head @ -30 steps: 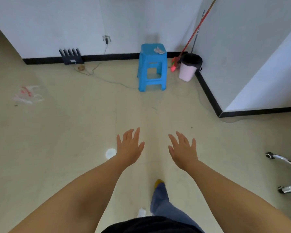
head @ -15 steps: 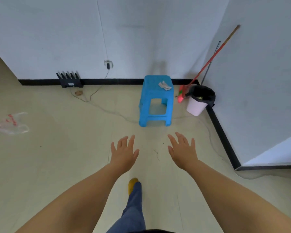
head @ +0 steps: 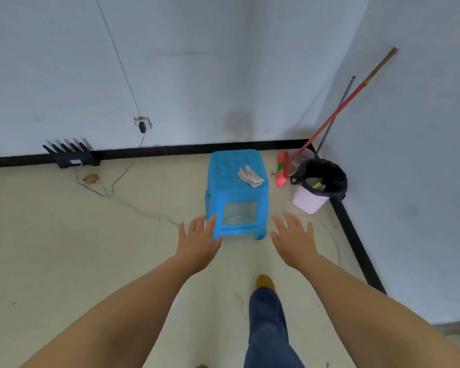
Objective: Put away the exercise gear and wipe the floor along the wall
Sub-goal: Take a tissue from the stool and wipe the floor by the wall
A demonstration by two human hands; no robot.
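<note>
A blue plastic stool [head: 235, 192] stands on the floor near the back wall. A crumpled pale cloth [head: 250, 176] lies on its seat toward the right. My left hand [head: 198, 241] is stretched forward with straight fingers, its fingertips overlapping the stool's near left leg in the view. My right hand [head: 294, 239] is spread flat just right of the stool's near right leg. Both hands hold nothing.
A red-handled broom [head: 329, 120] leans in the right corner beside a white bin with a black liner [head: 318, 185]. A black router [head: 71, 155] sits against the baseboard, with a cable [head: 122, 173] trailing over the floor. The right wall's baseboard [head: 356, 240] runs close by.
I have walked closer to the corner; the stool, bin and broom now appear larger and nearer. Both hands stay extended and empty and now reach the stool's front legs.
</note>
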